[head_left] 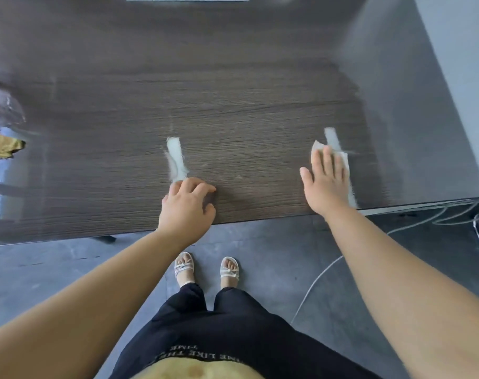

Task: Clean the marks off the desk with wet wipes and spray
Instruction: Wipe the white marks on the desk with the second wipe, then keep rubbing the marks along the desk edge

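- Dark wood-grain desk top [232, 86] fills the upper part of the head view, its near edge running just above the person's feet.
- Two whitish smeared marks lie on the desk near that edge: a left streak [176, 157] and a long right streak [333, 138] that runs down to the desk edge.
- Left hand [187, 207] rests on the desk with fingers curled loosely inward, fingertips touching the lower end of the left streak; it grips nothing that can be seen.
- Right hand [325, 181] lies flat, fingers spread, pressing a white wet wipe [318, 145] against the desk over the right streak; the wipe shows past the fingertips and along the hand's right side.
- At the far left edge sits a blurred shiny object [5, 110] with something yellow [4, 149] beside it; what either is, or whether it holds anything, cannot be told.
- Grey cables [438, 217] trail over the grey floor [55, 269] at right.
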`<state>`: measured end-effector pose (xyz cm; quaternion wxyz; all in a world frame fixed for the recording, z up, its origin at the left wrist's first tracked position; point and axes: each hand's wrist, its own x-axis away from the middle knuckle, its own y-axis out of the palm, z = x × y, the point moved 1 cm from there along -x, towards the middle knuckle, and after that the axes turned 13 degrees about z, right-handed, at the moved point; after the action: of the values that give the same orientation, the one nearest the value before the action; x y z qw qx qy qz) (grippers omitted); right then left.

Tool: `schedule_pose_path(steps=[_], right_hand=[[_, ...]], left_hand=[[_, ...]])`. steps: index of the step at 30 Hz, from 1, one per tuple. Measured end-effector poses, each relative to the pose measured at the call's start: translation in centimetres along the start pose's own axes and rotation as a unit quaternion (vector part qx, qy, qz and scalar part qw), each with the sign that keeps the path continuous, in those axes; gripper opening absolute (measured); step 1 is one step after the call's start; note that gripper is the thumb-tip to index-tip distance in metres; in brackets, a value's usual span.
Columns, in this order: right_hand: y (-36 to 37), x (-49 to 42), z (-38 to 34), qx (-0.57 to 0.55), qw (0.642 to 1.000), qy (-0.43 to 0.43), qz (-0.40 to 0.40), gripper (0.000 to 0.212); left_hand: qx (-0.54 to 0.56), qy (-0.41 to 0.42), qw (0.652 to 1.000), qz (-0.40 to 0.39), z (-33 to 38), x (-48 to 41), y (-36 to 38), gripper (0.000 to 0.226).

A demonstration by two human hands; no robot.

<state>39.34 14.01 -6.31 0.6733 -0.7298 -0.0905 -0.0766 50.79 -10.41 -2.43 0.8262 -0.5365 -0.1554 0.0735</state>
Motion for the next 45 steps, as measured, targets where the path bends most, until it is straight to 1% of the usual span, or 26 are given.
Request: schedule_pose_path(steps=[1, 2, 3, 4, 5, 6, 8, 9, 10, 11, 12, 15, 17, 18, 19, 21, 24, 26, 29, 31, 33, 35, 37, 39, 43, 45], right_hand=[[0.2, 0.0, -1.0, -0.005, 0.999, 0.043, 0.005, 0.061], [0.5, 0.5, -2.9, -0.004, 0.999, 0.052, 0.010, 0.063], [1.1, 1.4, -5.6, -0.001, 1.000, 0.026, 0.014, 0.064], [1.7, 2.7, -8.3, 0.001, 0.999, -0.033, 0.014, 0.065], [2.3, 4.3, -11.1, -0.001, 0.993, -0.118, 0.006, 0.066], [2.7, 5.9, -13.4, -0.001, 0.976, -0.217, -0.015, 0.066], [3.0, 7.5, -15.5, 0.022, 0.914, -0.399, -0.062, 0.065], [2.7, 6.8, -15.3, 0.039, 0.884, -0.459, -0.072, 0.065], [2.3, 5.4, -14.3, 0.050, 0.873, -0.481, -0.060, 0.066], [1.9, 3.3, -13.4, 0.055, 0.880, -0.470, -0.041, 0.068], [1.3, 1.0, -12.6, 0.058, 0.901, -0.428, -0.028, 0.067], [-0.6, -4.9, -12.6, 0.039, 0.977, -0.205, -0.049, 0.059], [-0.4, -6.1, -15.6, 0.023, 0.994, -0.105, -0.035, 0.061], [0.0, -5.7, -17.7, 0.023, 0.994, -0.101, -0.027, 0.062], [0.6, -4.6, -19.5, 0.023, 0.991, -0.132, -0.021, 0.063], [2.2, -0.6, -22.3, 0.018, 0.965, -0.262, -0.022, 0.064], [3.9, 4.5, -21.5, 0.024, 0.895, -0.445, 0.003, 0.066], [4.4, 5.5, -19.0, -0.003, 0.872, -0.488, 0.037, 0.067], [4.0, 4.9, -16.4, -0.094, 0.887, -0.452, 0.014, 0.070], [3.4, 5.4, -16.5, -0.154, 0.895, -0.414, 0.059, 0.067], [3.9, 6.1, -16.6, -0.168, 0.884, -0.422, 0.112, 0.060], [4.4, 7.1, -16.7, -0.156, 0.870, -0.448, 0.135, 0.058], [4.9, 7.7, -16.6, -0.156, 0.867, -0.447, 0.157, 0.061], [4.9, 8.1, -16.5, -0.167, 0.872, -0.434, 0.155, 0.066], [4.1, 8.2, -16.6, -0.246, 0.886, -0.383, 0.091, 0.074], [3.7, 7.8, -17.1, -0.243, 0.889, -0.365, 0.135, 0.069]], left_hand=[[-0.014, -0.020, 1.000, 0.012, -0.9, -0.1, -0.4, 0.040], [-0.026, -0.040, 0.999, 0.021, -1.7, -0.2, -0.7, 0.041], [-0.035, -0.061, 0.997, 0.030, -2.6, -0.4, -1.1, 0.042], [-0.044, -0.080, 0.995, 0.035, -3.4, -0.5, -1.4, 0.044], [-0.053, -0.097, 0.993, 0.039, -4.3, -0.7, -1.7, 0.044], [-0.061, -0.115, 0.991, 0.042, -5.1, -0.8, -1.9, 0.045], [-0.065, -0.144, 0.986, 0.047, -6.6, -1.1, -2.5, 0.046], [-0.064, -0.151, 0.985, 0.046, -7.3, -1.1, -2.7, 0.047], [-0.066, -0.147, 0.986, 0.043, -7.7, -1.1, -2.9, 0.047], [-0.071, -0.138, 0.987, 0.037, -7.9, -1.2, -3.0, 0.048], [-0.075, -0.128, 0.988, 0.029, -8.2, -1.2, -3.2, 0.049], [-0.073, -0.120, 0.990, 0.005, -8.4, -1.3, -3.5, 0.051], [-0.068, -0.114, 0.991, -0.003, -8.6, -1.3, -3.6, 0.052], [-0.065, -0.110, 0.992, -0.005, -8.8, -1.3, -3.7, 0.052], [-0.063, -0.105, 0.992, -0.006, -9.0, -1.3, -3.8, 0.051], [-0.052, -0.103, 0.993, -0.002, -9.5, -1.3, -4.0, 0.049], [-0.029, -0.102, 0.994, 0.014, -10.0, -1.4, -4.2, 0.046], [-0.022, -0.094, 0.995, 0.012, -10.2, -1.4, -4.2, 0.046], [-0.024, -0.096, 0.995, 0.011, -9.8, -1.5, -3.8, 0.047], [-0.028, -0.097, 0.995, 0.016, -9.6, -1.3, -3.5, 0.048], [-0.025, -0.097, 0.995, 0.014, -9.5, -1.1, -3.2, 0.050], [-0.022, -0.091, 0.996, 0.011, -9.8, -0.9, -3.1, 0.052], [-0.023, -0.081, 0.996, 0.012, -10.0, -0.8, -3.0, 0.053], [-0.024, -0.075, 0.997, 0.017, -10.1, -0.7, -2.9, 0.053], [-0.025, -0.075, 0.997, 0.013, -10.1, -0.7, -2.7, 0.055], [-0.027, -0.074, 0.997, 0.012, -10.2, -0.7, -2.7, 0.055]])
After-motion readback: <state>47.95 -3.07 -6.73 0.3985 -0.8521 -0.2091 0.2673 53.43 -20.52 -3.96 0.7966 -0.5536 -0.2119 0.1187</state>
